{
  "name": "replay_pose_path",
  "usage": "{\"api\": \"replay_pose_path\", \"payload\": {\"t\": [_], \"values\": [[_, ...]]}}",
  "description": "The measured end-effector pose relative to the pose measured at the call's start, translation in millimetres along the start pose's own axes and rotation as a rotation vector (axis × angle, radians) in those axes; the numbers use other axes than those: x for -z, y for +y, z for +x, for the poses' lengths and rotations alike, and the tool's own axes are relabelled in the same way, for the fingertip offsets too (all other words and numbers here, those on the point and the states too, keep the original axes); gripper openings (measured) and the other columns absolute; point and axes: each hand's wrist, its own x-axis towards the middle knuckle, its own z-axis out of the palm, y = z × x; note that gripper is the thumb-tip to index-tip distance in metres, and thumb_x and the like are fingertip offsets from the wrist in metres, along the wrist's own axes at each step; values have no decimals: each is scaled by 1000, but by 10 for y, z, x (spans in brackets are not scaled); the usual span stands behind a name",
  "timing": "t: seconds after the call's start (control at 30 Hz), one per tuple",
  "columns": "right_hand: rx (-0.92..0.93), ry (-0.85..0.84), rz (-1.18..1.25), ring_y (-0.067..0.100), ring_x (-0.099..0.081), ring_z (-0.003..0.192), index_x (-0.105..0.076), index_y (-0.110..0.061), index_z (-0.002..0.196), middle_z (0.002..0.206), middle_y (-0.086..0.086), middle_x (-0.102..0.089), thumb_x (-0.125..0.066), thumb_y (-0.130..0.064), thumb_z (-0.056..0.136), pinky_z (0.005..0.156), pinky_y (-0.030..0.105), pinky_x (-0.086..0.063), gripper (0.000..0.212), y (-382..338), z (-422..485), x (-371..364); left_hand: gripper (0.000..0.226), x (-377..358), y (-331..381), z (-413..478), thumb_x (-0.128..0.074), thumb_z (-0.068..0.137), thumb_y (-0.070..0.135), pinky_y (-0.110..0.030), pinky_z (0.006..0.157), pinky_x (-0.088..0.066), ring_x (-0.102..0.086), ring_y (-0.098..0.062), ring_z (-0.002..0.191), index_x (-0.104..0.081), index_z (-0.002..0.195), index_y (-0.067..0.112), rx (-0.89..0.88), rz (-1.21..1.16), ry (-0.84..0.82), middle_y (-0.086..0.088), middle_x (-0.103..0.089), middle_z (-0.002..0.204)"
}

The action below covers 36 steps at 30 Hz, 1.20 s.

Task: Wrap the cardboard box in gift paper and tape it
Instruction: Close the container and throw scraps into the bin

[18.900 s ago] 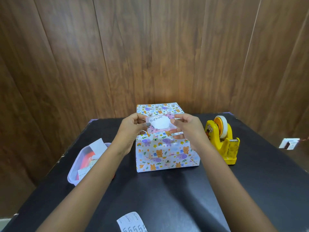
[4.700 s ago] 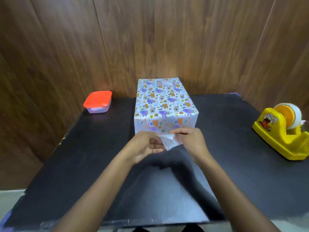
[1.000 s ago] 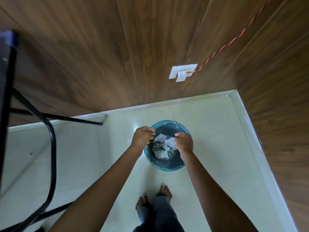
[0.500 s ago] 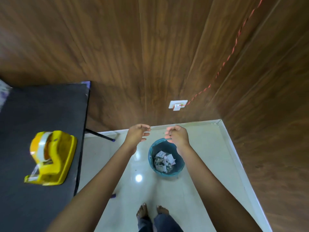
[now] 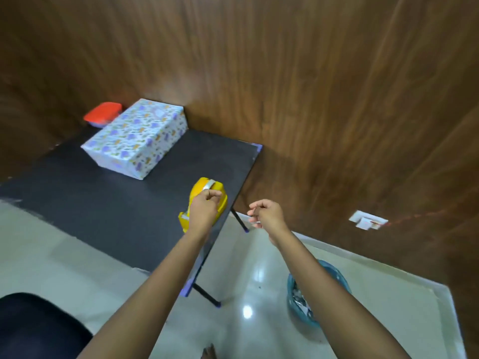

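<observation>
Wrapped box sits at the back of the black surface, well apart from both hands. My left hand, fingers curled, overlaps the tape dispenser at the surface's edge; I cannot tell if it grips. Right hand hangs loosely curled, empty. A careless nudge could knock the dispenser to the floor.

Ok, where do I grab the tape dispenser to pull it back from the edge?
Across the dispenser's narrow yellow body, from above, fingers on either side below the roll. It stands upright by the table's right edge, so reaching from the table side is probably safest.
</observation>
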Motion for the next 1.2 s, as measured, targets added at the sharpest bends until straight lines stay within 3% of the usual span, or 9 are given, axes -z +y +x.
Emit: {"api": "replay_pose_path", "payload": {"t": [0.1, 0.17, 0.27, 0.4, 0.57, 0.67, 0.93, 1.13, 1.2], "values": [[65, -106, -115, 13, -54, 64, -61, -4, 100, 81, 9, -59, -42, 5, 90, 53, 18, -40, 23, -55, 6, -548, 16, 392, -88, 159, -49, 90, 8, -38, 86, -49, -57, -21, 91, -63, 95, 15, -24, 79, 71, -9, -64, 108], [127, -123, -221, 21, -61, 101, -53, -1, 127, 114, 15, -61, -45, 4, 90, 80, 26, -47, 38, -56, 69, -832, 29, 552, -123, 266, -46, 89, 2, -27, 80, -45, -57, -19, 99, -61, 112, 10, -33, 140, 56, -8, -61, 119], [162, -70, -326, 27, -45, 130, -41, -6, 140, 141, 13, -47, -46, 1, 90, 102, 36, -42, 51, -70, 141, -1144, 43, 706, -154, 456, -43, 88, -3, -21, 82, -38, -50, -20, 121, -51, 130, 6, -43, 192, -58, -7, -51, 136], [199, 64, -428, 30, -51, 120, -50, -5, 134, 131, 18, -52, -47, -7, 94, 92, 33, -42, 40, -97, 252, -1392, 58, 791, -206, 726, -42, 90, 0, -25, 105, -29, -33, -19, 137, -30, 145, 11, -42, 345, -295, -5, -33, 151], [197, 254, -458, 25, -49, 81, -64, 4, 96, 88, 18, -58, -50, -11, 94, 64, 26, -29, 21, -92, 348, -1573, 53, 792, -196, 823, -42, 92, 6, -27, 91, -39, -47, -26, 125, -34, 145, 14, -82, 462, -441, -11, -43, 144], [184, 326, -475, 27, -53, 83, -65, 5, 96, 96, 21, -63, -52, -11, 93, 65, 26, -30, 21, -89, 354, -1660, 52, 812, -229, 874, -40, 93, 6, -26, 77, -41, -54, -24, 103, -35, 144, 14, -78, 426, -453, -14, -55, 126], [227, 377, -685, 29, -56, 105, -60, 2, 114, 115, 17, -57, -48, -17, 97, 79, 28, -38, 28, -92, 273, -1766, 50, 899, -276, 922, -43, 92, 6, -34, 102, -37, -45, -25, 128, -41, 141, 14, -81, 369, -517, -9, -48, 140], [196, 466, -632, 19, -45, 78, -54, -11, 69, 88, 15, -54, -54, -17, 93, 63, 24, -25, 24, -115, 299, -1808, 47, 940, -273, 964, -40, 92, 3, -33, 94, -41, -52, -18, 106, -49, 136, 15, -105, 357, -525, -10, -56, 131], [212, 472, -633, 20, -45, 76, -58, -5, 75, 86, 15, -54, -52, -16, 93, 63, 24, -25, 22, -111, 292, -1837, 41, 939, -284, 977, -41, 92, 4, -29, 85, -42, -50, -15, 96, -57, 129, 16, -105, 339, -540, -12, -63, 113]]}}
